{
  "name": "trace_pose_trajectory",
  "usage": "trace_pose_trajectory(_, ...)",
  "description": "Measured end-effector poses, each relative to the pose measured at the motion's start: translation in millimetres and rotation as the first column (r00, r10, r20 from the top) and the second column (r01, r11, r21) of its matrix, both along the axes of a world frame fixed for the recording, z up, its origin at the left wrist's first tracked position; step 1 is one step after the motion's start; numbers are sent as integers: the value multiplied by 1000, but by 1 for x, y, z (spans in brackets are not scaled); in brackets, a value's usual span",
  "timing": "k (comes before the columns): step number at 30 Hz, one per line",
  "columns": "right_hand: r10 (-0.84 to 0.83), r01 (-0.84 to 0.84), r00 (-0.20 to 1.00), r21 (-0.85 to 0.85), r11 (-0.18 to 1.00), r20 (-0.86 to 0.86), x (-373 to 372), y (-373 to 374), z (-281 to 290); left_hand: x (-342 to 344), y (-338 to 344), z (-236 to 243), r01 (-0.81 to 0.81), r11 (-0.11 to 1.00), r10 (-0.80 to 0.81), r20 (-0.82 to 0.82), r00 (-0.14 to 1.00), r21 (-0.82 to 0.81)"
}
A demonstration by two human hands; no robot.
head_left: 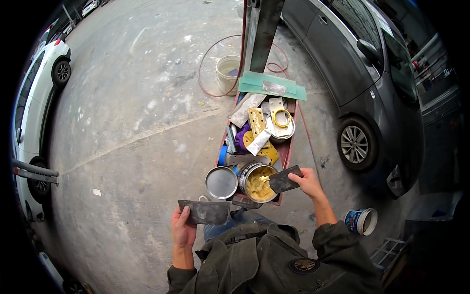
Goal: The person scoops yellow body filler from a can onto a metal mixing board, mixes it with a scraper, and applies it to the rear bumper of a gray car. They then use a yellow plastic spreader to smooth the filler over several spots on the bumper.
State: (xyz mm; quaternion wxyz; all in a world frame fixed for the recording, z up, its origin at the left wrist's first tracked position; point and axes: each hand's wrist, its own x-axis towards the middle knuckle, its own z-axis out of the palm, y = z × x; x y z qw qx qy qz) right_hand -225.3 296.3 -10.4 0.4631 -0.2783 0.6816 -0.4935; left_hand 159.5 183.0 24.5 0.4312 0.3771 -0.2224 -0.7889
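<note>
Our left hand (183, 228) grips a wide dark-grey rectangular spreading blade (208, 211), thumb over its near face, in front of our body and well apart from the paste. Our right hand (310, 183) pinches a smaller dark-grey flat scraper (283, 181) by its outer end, its far edge at the soft yellow paste (257, 186). That paste sits in an open round metal tin (243, 180) at the near end of a red-edged trolley (289, 164); we cannot tell how deep the scraper reaches. To scoop well, we should probably tilt the scraper shallowly, take a modest amount and wipe any excess on the rim. Holding the wide blade flat and close would likely catch drips. The round grey metal lid (221, 183), just left of the tin, is best left unbumped.
</note>
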Motion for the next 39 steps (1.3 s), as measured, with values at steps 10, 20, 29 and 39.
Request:
trace_pose_trajectory(10,236,-197,619,143,970,-749,40,-19,-6,-1,1,-1,9,1000,-9,-12,1000,12)
trace_pose_trajectory(20,325,-384,503,129,914,-801,82,-21,-14,16,10,-4,-61,998,62,-15,998,13)
trace_pose_trajectory(29,-82,82,995,0,997,58,20,4,-6,1,8,0,-24,999,24,7,1000,37)
trace_pose_trajectory(39,-138,185,966,-208,961,220,30,17,75,-44,-5,9,242,970,-240,48,969,-20)
